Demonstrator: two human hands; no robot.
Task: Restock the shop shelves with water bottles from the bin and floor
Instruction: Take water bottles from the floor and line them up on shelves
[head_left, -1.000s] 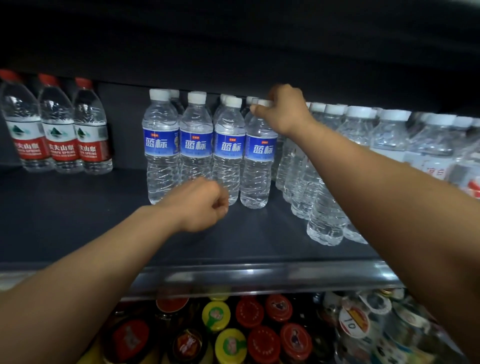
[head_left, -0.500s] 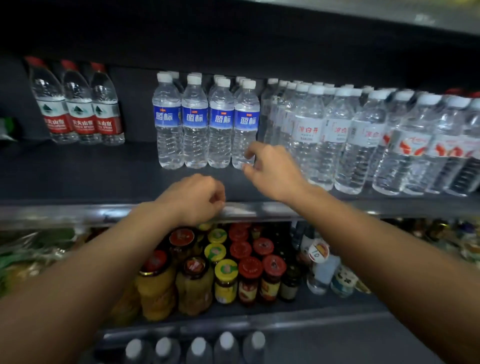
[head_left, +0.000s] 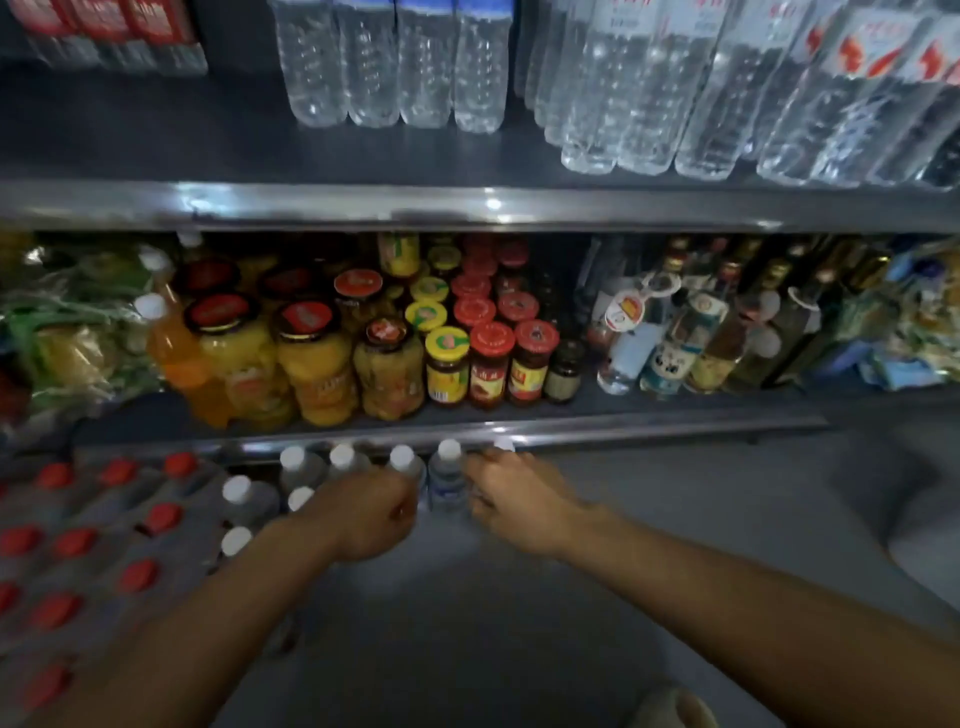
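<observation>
Several white-capped water bottles (head_left: 294, 467) stand on the floor below the lowest shelf rail. My left hand (head_left: 371, 514) is curled into a fist just in front of them, with nothing visibly in it. My right hand (head_left: 511, 501) reaches down beside it. Its fingers are loosely spread next to one blue-labelled bottle (head_left: 448, 480), and motion blur hides any contact. On the top shelf (head_left: 156, 150) stand blue-labelled water bottles (head_left: 395, 67) and a wider row of clear bottles (head_left: 675, 93).
A wrapped pack of red-capped bottles (head_left: 78, 545) lies at the lower left. The middle shelf holds jars of fruit and sauce (head_left: 395, 348), glass liquor bottles (head_left: 691, 332) and bagged goods (head_left: 62, 332). Grey floor (head_left: 519, 649) stretches in front of me.
The view has dropped from the top shelf to the floor. Both hands came down from the shelf to the white-capped bottles below. The right hand left the blue-labelled bottle on the shelf.
</observation>
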